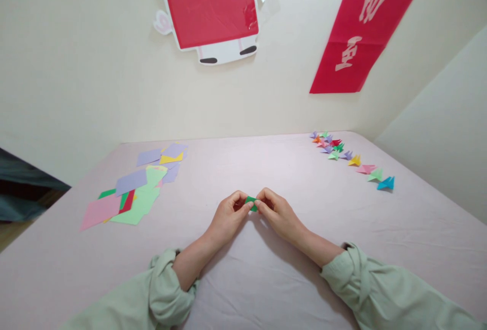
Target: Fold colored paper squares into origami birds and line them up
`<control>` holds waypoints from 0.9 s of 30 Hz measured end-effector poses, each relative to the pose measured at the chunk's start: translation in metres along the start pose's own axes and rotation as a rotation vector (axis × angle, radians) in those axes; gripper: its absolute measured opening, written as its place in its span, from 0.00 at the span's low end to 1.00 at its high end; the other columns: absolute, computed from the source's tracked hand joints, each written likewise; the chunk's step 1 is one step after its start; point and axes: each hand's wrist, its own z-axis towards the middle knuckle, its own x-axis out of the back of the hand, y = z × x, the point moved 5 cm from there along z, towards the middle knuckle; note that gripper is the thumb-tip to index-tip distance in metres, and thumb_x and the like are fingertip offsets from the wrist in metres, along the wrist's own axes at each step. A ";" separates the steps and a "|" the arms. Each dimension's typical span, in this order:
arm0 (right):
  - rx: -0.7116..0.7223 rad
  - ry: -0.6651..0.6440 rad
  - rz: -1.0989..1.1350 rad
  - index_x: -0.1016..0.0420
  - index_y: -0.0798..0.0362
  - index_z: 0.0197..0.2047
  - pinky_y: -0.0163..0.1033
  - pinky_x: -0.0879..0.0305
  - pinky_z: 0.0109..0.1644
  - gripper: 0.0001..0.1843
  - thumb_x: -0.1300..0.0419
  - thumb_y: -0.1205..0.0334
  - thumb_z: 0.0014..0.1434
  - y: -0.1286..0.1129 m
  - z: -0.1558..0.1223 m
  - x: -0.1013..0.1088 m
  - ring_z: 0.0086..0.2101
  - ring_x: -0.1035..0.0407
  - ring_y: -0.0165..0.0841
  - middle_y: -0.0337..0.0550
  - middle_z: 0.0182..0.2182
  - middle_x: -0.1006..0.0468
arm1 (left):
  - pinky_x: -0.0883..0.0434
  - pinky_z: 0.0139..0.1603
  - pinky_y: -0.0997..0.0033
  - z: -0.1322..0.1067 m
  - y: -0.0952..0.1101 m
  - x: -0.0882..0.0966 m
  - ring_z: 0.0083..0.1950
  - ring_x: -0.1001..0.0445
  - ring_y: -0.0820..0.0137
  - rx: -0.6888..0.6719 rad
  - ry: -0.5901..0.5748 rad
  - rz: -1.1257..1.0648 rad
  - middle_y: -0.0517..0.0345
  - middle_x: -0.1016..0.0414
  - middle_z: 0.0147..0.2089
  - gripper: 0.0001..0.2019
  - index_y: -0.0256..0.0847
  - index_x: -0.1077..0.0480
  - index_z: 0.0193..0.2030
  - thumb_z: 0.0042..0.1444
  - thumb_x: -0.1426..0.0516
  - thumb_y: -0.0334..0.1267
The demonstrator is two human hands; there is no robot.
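A small folded piece of green paper (pixel 251 201) is held up between my two hands, over the middle of the cloth-covered table. My left hand (pixel 233 213) pinches its left side between thumb and fingers. On the right side, my right hand (pixel 276 211) grips it the same way, thumb toward me. The fingertips of both hands nearly meet and hide part of the paper, so its exact folded shape cannot be made out.
Loose sheets of coloured paper (pixel 131 183) lie overlapping on the left of the table (pixel 236 162). A slanting row of small folded paper figures (pixel 355 160) in several colours stands at the right. Behind the table rises a wall with red decorations (pixel 213 5).
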 end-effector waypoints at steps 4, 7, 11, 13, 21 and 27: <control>0.004 0.017 -0.003 0.36 0.52 0.28 0.34 0.46 0.32 0.10 0.49 0.61 0.62 0.000 0.000 0.001 0.26 0.41 0.28 0.34 0.23 0.35 | 0.40 0.32 0.75 -0.001 0.002 -0.001 0.29 0.38 0.75 -0.009 -0.004 0.041 0.64 0.34 0.26 0.10 0.37 0.33 0.28 0.55 0.44 0.41; 0.000 0.031 -0.002 0.37 0.52 0.27 0.34 0.45 0.32 0.12 0.49 0.61 0.63 0.001 0.002 0.002 0.26 0.41 0.28 0.33 0.23 0.35 | 0.42 0.31 0.76 -0.001 0.001 0.000 0.28 0.40 0.75 -0.007 0.010 0.052 0.65 0.36 0.25 0.12 0.38 0.35 0.26 0.55 0.44 0.42; -0.015 0.048 0.009 0.37 0.52 0.27 0.34 0.45 0.32 0.13 0.50 0.59 0.64 0.003 0.004 0.005 0.26 0.40 0.28 0.33 0.23 0.35 | 0.42 0.31 0.75 0.000 -0.001 0.001 0.28 0.40 0.75 -0.001 0.017 0.053 0.65 0.37 0.25 0.13 0.38 0.35 0.27 0.57 0.45 0.43; -0.023 0.051 0.013 0.37 0.52 0.27 0.35 0.44 0.32 0.14 0.50 0.58 0.64 0.005 0.005 0.006 0.26 0.40 0.29 0.34 0.23 0.35 | 0.42 0.31 0.75 -0.001 -0.001 0.002 0.28 0.40 0.74 0.000 0.015 0.066 0.64 0.37 0.25 0.13 0.37 0.34 0.27 0.58 0.46 0.44; -0.003 -0.068 0.098 0.35 0.52 0.31 0.34 0.44 0.32 0.10 0.45 0.55 0.60 0.006 0.007 -0.001 0.27 0.40 0.28 0.34 0.25 0.35 | 0.41 0.32 0.74 -0.003 0.003 -0.003 0.30 0.40 0.73 -0.073 -0.066 0.183 0.63 0.38 0.25 0.16 0.38 0.35 0.26 0.60 0.49 0.45; -0.017 -0.024 0.035 0.38 0.52 0.27 0.34 0.46 0.31 0.14 0.48 0.55 0.62 0.002 0.006 -0.001 0.26 0.43 0.28 0.33 0.22 0.39 | 0.41 0.33 0.73 -0.005 0.003 -0.007 0.30 0.39 0.72 -0.102 -0.102 0.236 0.62 0.37 0.27 0.13 0.39 0.35 0.27 0.59 0.48 0.44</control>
